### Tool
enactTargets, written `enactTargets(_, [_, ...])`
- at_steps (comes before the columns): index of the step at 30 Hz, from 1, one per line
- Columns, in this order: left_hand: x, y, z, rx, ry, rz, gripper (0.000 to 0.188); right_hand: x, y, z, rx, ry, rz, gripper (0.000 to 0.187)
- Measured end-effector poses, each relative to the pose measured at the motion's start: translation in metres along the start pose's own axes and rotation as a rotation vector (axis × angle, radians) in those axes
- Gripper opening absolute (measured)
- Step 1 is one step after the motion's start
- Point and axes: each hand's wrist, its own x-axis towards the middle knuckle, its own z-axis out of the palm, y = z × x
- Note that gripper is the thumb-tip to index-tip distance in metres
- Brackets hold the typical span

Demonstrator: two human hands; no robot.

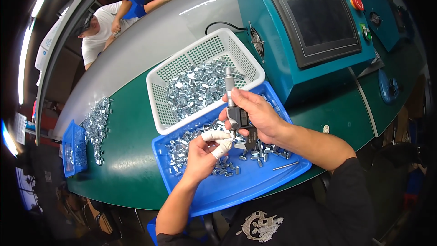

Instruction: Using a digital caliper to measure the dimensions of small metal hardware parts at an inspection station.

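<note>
My right hand (261, 116) is wrapped round a digital micrometer (236, 115) with a small dark display, its silver thimble pointing away from me. With white coverings on the thumb and a finger, my left hand (202, 155) pinches a small metal piece (233, 134) at the micrometer's near end. Fingers partly hide that piece, and I cannot tell whether the jaws touch it. Both hands hover over a blue tray (214, 202), where many small shiny metal pieces (181, 148) lie loose. A thin metal rod (286, 166) rests at the tray's right side.
Behind the tray, a white perforated basket (157, 105) full of similar pieces (193, 89) leans on its rim. Far left are a loose pile (97, 125) and a small blue basket (74, 148). A teal machine (277, 32) with a screen stands right. Two people sit across the table.
</note>
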Motion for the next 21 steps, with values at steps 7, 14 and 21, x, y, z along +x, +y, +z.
enactTargets(7, [0.006, 0.012, -0.007, -0.061, 0.276, 0.233, 0.033, -0.001, 0.000, 0.000, 0.057, 0.017, 0.013, 0.039])
enactTargets(14, [-0.004, 0.016, -0.010, 0.722, 0.182, 0.203, 0.033, -0.002, -0.002, 0.003, 0.047, 0.031, 0.056, 0.038])
enactTargets(21, [-0.013, -0.001, -0.008, 1.316, -0.274, 0.178, 0.031, 0.000, -0.001, 0.003, 0.066, 0.067, 0.052, 0.037])
